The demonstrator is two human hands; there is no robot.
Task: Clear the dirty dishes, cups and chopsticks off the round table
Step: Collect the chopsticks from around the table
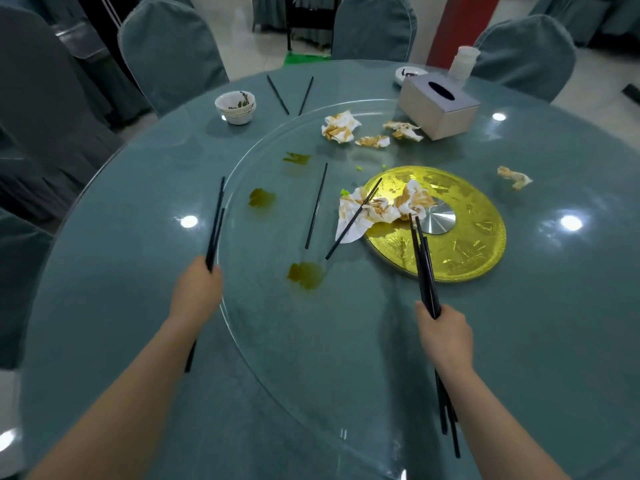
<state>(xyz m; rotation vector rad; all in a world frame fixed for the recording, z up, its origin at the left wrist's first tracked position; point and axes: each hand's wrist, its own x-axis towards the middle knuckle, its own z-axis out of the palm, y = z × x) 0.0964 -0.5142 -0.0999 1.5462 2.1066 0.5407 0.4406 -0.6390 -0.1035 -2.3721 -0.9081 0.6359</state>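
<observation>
Left hand (195, 289) gripping a pair of black sticks (215, 223), fingers curled tight round them, tips pointing away over the table (121, 209). Back ends poking out under the wrist.

Right hand (445, 336) gripping a bigger bunch (424, 268) of black sticks, fingers closed round them too. Tips reaching toward the gold disc (481, 244), back ends sticking out low beside the arm.

Lying loose on the glass turntable (277, 341): one stick (316, 206) near the middle, and another stick (353, 219) resting across a stained napkin (360, 216). Napkin sitting half on the gold disc, touching its near left edge.

Waiting at the far side of the table, off the turntable: two more sticks (278, 95), spread apart like a V, and just left of them stacked white cups (236, 107) with green leaves sitting in the top one.

Also sitting far back on the right: a small plate (410, 73) behind a grey tissue box (439, 107), and a tall stack of white cups (463, 62) close by.

More crumpled napkins (341, 127) lying in front of the box, and one (514, 177) lying alone on the right. Three yellow-green spills (305, 274) staining the glass. Chairs (169, 50) in grey-green covers standing round the table.
</observation>
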